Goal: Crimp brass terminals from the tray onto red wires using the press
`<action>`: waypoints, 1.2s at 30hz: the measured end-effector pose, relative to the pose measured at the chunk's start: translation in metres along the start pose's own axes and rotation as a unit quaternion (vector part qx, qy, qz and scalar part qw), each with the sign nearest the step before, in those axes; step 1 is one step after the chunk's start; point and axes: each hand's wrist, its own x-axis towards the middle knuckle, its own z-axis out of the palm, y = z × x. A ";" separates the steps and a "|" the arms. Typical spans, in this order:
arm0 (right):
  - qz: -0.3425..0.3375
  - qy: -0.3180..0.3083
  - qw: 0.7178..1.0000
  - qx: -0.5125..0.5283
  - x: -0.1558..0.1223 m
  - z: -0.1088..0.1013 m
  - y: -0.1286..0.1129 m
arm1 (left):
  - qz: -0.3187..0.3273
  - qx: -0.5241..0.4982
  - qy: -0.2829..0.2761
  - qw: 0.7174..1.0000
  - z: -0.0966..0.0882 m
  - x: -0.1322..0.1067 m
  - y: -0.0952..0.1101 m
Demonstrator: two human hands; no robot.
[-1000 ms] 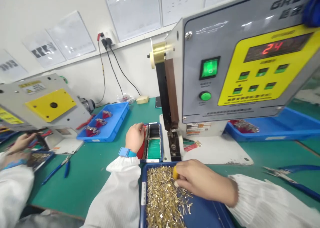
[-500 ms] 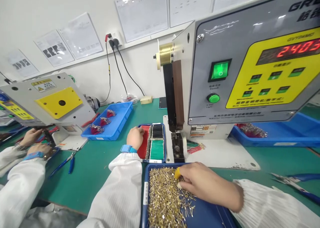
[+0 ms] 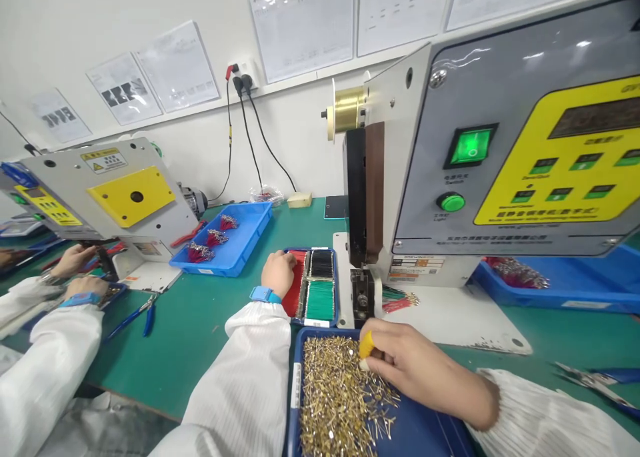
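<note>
My left hand rests on the bundle of red wires in a small divided blue tray. Its fingers are curled down at the wires, their tips partly hidden. Black wires and green wires fill the tray's other compartments. My right hand, with a yellow cover on one finger, pinches low over a pile of small gold-coloured metal pins. Whatever lies between thumb and finger cannot be made out. The pins fill the left side of a dark blue tray.
A grey machine stands ahead, with finished-looking red and green wires by its base. Pliers lie at right. Blue trays hold red wire bundles. A co-worker's hands are at another machine on the left.
The view has swung a little to the left, so everything sits further right. My right fingertips are slightly higher above the pins. The machine's red digits now look dark.
</note>
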 end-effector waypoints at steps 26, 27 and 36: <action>0.070 -0.013 0.997 -0.009 0.000 0.001 -0.004 | 0.130 -0.049 -0.086 0.987 -0.009 -0.022 0.057; 0.075 -0.016 0.997 -0.009 0.000 0.001 -0.003 | 0.130 -0.048 -0.086 0.987 -0.009 -0.022 0.057; 0.059 -0.013 0.997 -0.042 0.000 0.003 0.001 | 0.114 -0.063 -0.059 0.990 -0.007 -0.020 0.056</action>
